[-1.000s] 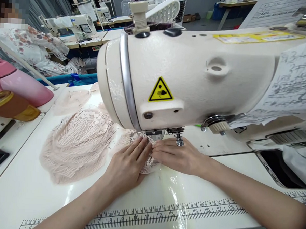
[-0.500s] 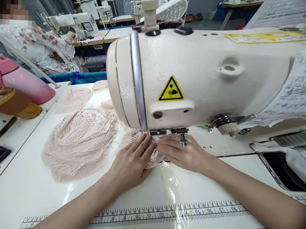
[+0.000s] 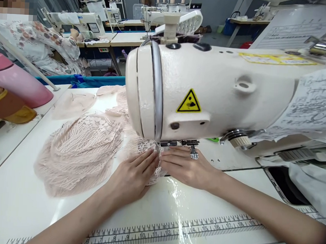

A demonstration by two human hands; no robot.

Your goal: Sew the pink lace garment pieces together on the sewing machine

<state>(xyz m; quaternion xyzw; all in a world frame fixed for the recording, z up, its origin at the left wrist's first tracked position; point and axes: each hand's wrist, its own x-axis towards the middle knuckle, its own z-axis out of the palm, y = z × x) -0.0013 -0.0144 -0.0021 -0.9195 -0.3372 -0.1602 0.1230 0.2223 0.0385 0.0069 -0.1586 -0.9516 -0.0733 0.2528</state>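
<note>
Compared with half a second ago, the sewing machine [image 3: 219, 92] is seen lower, with its rounded end farther right, and more of the room is shown above it. The lace piece [image 3: 154, 178] is still kept beneath the machine's head. It is covered by the left hand [image 3: 137, 171], laid with fingers extended, and touched by the fingertips of the right hand [image 3: 186, 167]; whether it is pinched cannot be told, as both thumbs are hidden.

The white desk [image 3: 215, 208] is marked with a ruler scale [image 3: 168, 231] along its front. A pile of pale pink lace [image 3: 79, 154] is spread to the left; a phone [image 3: 282, 184] is partly covered by white cloth [image 3: 310, 184] to the right. Behind, a second machine [image 3: 72, 20] is attended by a person in a floral top [image 3: 52, 39].
</note>
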